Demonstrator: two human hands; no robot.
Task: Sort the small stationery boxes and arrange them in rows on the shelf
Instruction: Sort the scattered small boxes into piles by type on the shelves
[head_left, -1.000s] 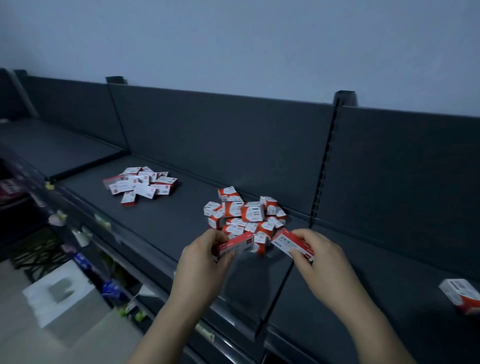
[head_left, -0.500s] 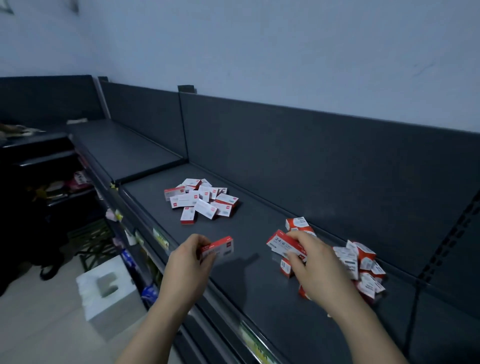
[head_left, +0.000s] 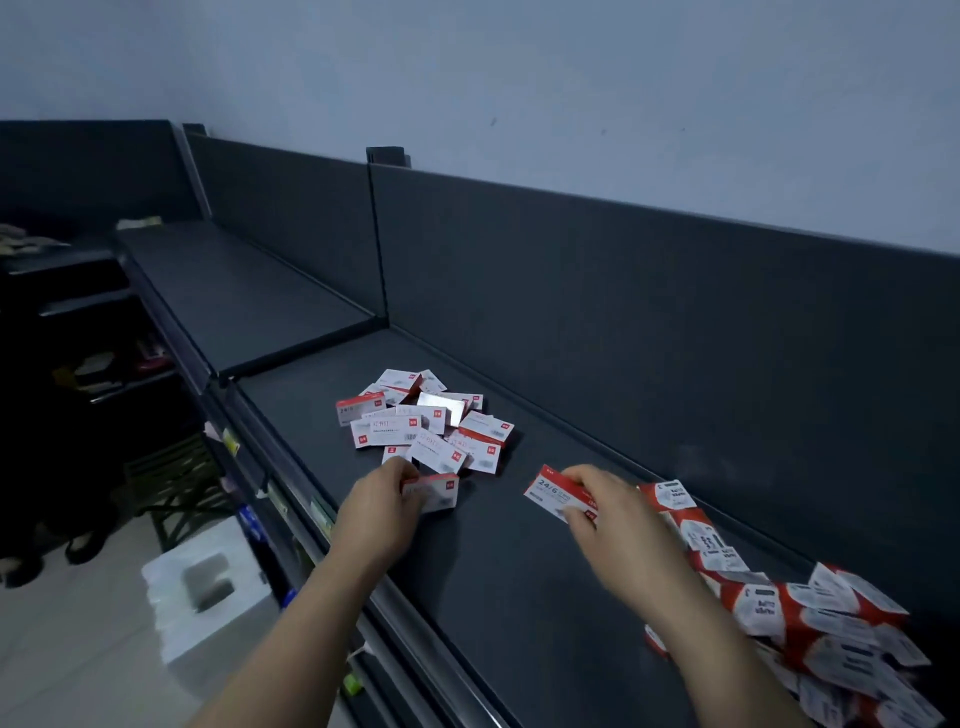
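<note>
left hand gripping a red-and-white box, right hand pinching another box, above the dark shelf.

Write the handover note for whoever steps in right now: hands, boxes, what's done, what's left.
Left hand grips one small box just in front of the flat pile on the shelf.
Right hand pinches a red box marked 24/6, beside the jumbled heap at right.
Done: boxes lie in two groups; no rows formed.
Left: set down both held boxes, finish sorting, line everything up in rows.
</note>
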